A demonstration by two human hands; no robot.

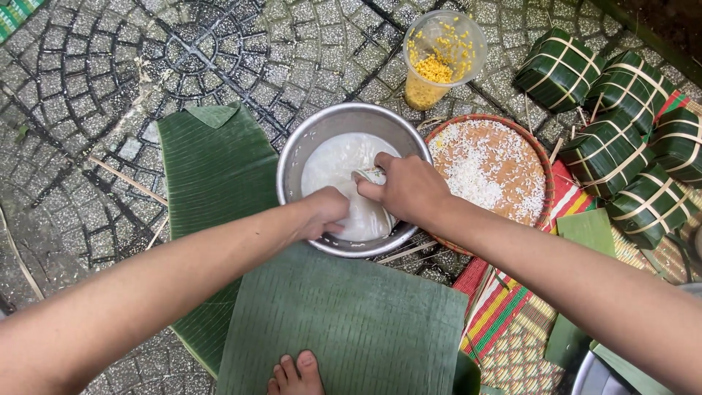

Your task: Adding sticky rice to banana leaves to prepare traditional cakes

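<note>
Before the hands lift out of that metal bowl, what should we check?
1. Both hands in the metal bowl of white rice: ok, left hand, right hand.
2. Small cup gripped by the right hand: ok.
3. Cup filled: cannot tell, it is mostly hidden.
4. Banana leaf flat in front: ok.
5. Container of yellow beans upright: ok.
6. Toes off the leaf: not ok, touching its edge.

An outdoor yard used as a makeshift cooking spot: the ground is grey paving stones (88,88) laid in curved rings. A striped woven mat (512,307) lies at the right, banana leaves (219,168) are spread on the ground, and leaf-wrapped, tied bundles (621,132) are stacked at far right.
</note>
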